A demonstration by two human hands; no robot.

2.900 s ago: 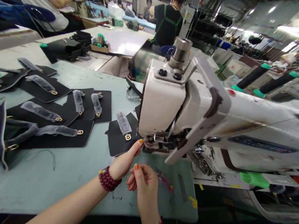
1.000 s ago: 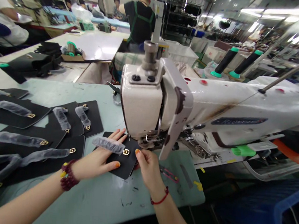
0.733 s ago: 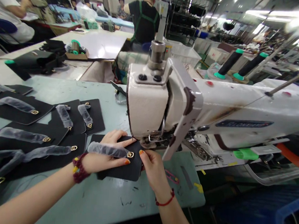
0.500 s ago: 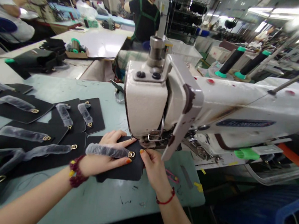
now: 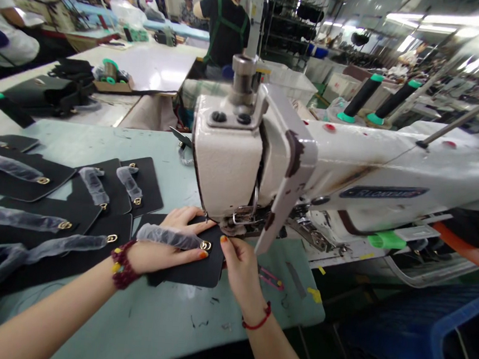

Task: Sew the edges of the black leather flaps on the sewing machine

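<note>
A black panel (image 5: 204, 271) lies under the head of a white sewing machine (image 5: 226, 161), by its needle area. On the panel is a plastic-wrapped strap (image 5: 165, 235) with a gold buckle (image 5: 206, 245). My left hand (image 5: 169, 257) lies flat on the panel with fingers spread, and the strap crosses over the back of it. Thumb and fingers of my right hand (image 5: 240, 263) pinch the panel's right edge. The presser foot and needle are partly hidden behind the machine head.
Several similar black panels with wrapped straps (image 5: 26, 219) cover the left of the pale green table (image 5: 159, 329). Pink-handled thread snips (image 5: 270, 277) lie right of my right hand. A blue basket (image 5: 414, 334) stands at lower right. Co-workers (image 5: 225, 27) are at the back.
The whole view has shifted slightly, so things appear a little further left. Both hands and the panel keep nearly the same place against the machine.
</note>
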